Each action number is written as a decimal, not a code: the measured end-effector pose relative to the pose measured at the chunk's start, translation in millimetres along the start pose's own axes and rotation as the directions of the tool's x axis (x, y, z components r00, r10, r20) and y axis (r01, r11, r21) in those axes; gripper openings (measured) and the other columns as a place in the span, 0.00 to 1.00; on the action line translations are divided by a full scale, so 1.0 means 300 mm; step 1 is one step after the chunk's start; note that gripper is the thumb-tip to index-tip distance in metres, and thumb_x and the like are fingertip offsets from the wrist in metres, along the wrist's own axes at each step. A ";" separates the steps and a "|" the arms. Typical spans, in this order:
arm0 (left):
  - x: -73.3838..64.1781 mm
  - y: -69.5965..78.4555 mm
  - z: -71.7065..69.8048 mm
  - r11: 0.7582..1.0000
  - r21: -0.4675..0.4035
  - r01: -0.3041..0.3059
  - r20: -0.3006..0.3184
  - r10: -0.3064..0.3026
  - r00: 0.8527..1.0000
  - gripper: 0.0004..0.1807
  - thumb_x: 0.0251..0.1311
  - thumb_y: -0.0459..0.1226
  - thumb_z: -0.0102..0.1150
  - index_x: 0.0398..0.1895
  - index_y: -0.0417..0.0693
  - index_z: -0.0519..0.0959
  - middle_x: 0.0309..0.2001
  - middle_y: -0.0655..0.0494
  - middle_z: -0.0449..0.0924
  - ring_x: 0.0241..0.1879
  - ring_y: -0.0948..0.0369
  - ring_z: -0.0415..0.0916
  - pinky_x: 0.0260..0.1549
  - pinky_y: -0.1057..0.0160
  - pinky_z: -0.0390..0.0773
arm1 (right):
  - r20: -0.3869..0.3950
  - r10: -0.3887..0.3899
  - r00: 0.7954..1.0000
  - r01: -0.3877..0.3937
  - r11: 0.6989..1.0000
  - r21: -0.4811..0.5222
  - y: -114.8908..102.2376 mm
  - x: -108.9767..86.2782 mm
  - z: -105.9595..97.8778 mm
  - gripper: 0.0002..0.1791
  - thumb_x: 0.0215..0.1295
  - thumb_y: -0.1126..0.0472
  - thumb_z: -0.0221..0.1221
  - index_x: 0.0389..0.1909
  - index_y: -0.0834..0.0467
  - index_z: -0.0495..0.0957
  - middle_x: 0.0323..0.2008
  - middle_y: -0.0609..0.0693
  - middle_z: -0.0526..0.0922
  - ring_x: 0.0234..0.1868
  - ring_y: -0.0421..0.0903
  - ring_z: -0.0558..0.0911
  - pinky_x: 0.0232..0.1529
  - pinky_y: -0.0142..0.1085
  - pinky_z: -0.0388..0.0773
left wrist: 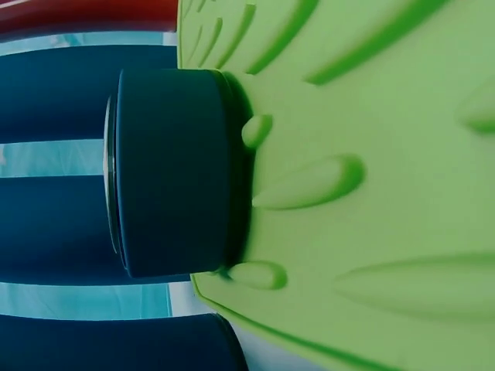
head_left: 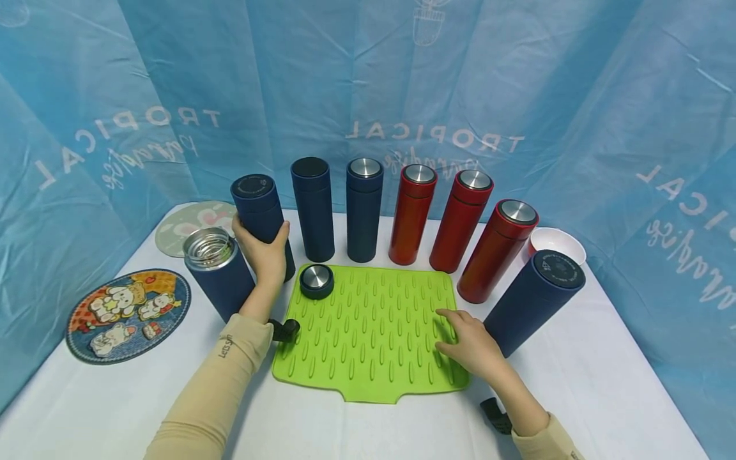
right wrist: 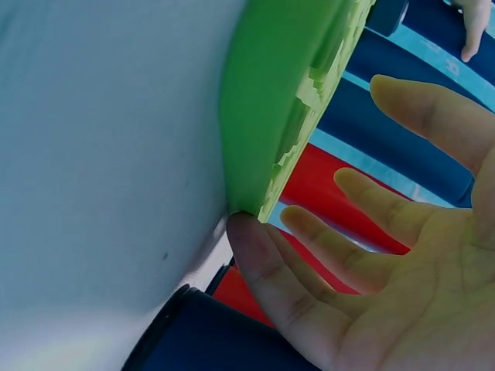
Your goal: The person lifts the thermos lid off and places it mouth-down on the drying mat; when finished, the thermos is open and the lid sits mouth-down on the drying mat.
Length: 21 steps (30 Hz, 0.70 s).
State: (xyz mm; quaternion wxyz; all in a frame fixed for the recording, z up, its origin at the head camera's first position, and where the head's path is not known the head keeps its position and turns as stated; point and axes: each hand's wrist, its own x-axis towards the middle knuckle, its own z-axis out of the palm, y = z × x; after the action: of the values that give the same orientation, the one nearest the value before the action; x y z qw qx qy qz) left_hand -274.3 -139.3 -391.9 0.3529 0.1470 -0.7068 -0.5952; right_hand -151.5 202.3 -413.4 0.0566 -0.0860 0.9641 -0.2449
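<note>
My left hand (head_left: 266, 254) grips a dark blue thermos bottle (head_left: 260, 206) at the back left, thumb on its right side. That bottle's black end, with small print, faces up. Just in front stands an uncapped blue thermos (head_left: 221, 281), its steel threaded mouth showing. A dark blue lid with a silver top (head_left: 316, 281) sits on the back left corner of a green ridged mat (head_left: 374, 332). Over the mat's right side my right hand (head_left: 474, 345) holds nothing, its fingers spread; in the right wrist view one fingertip (right wrist: 244, 232) is right at the mat's edge.
Two blue thermoses (head_left: 313, 211) and several red thermoses (head_left: 414, 214) stand in an arc behind the mat. Close right of my right hand is another blue thermos (head_left: 531, 303). A white bowl with a red outside (head_left: 558, 239) and a cartoon oval placemat (head_left: 129, 313) lie farther out.
</note>
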 end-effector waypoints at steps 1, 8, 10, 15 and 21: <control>-0.001 0.001 -0.001 1.000 -0.008 -0.002 0.001 0.002 1.000 0.47 0.50 0.41 0.67 0.70 0.51 0.48 0.66 0.50 0.56 0.64 0.57 0.57 0.62 0.58 0.55 | 0.000 -0.002 1.000 0.002 1.000 -0.001 0.000 0.000 0.000 0.32 0.54 0.59 0.65 0.62 0.57 0.68 0.58 0.62 0.70 0.58 0.63 0.68 0.53 0.57 0.67; -0.023 0.049 -0.004 0.993 -0.075 -0.089 0.036 0.092 0.995 0.47 0.50 0.44 0.67 0.70 0.50 0.49 0.66 0.51 0.55 0.64 0.57 0.57 0.62 0.57 0.55 | 0.000 0.002 1.000 -0.002 1.000 -0.009 -0.005 0.002 0.004 0.33 0.53 0.58 0.65 0.61 0.57 0.68 0.58 0.62 0.69 0.58 0.62 0.68 0.52 0.57 0.68; -0.033 0.067 -0.006 0.987 -0.093 -0.132 0.040 0.136 0.990 0.46 0.50 0.43 0.67 0.69 0.50 0.51 0.65 0.51 0.56 0.63 0.58 0.58 0.61 0.57 0.56 | 0.001 0.003 1.000 -0.003 1.000 -0.010 -0.008 0.001 0.004 0.32 0.53 0.58 0.65 0.61 0.57 0.69 0.58 0.62 0.69 0.58 0.62 0.68 0.52 0.57 0.68; -0.066 0.124 -0.017 0.958 -0.160 -0.237 0.063 0.250 0.966 0.43 0.49 0.38 0.68 0.67 0.49 0.55 0.62 0.51 0.61 0.59 0.57 0.62 0.57 0.57 0.61 | 0.004 0.003 1.000 -0.003 1.000 -0.018 -0.015 0.000 0.004 0.31 0.53 0.57 0.65 0.60 0.57 0.70 0.58 0.62 0.70 0.58 0.61 0.69 0.52 0.57 0.69; -0.100 0.166 -0.032 0.937 -0.220 -0.270 0.187 0.312 0.931 0.43 0.44 0.35 0.71 0.65 0.52 0.60 0.58 0.51 0.66 0.54 0.57 0.66 0.52 0.54 0.66 | 0.004 -0.001 1.000 0.001 1.000 -0.020 -0.017 -0.003 0.002 0.31 0.54 0.58 0.65 0.60 0.56 0.70 0.58 0.61 0.70 0.58 0.61 0.69 0.51 0.57 0.69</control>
State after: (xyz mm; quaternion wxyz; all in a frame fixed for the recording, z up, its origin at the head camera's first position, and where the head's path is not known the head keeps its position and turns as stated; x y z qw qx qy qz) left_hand -236.2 -115.4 -354.2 0.3701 -0.0607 -0.6952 -0.6132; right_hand -149.9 197.7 -411.3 0.0578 -0.0874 0.9663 -0.2350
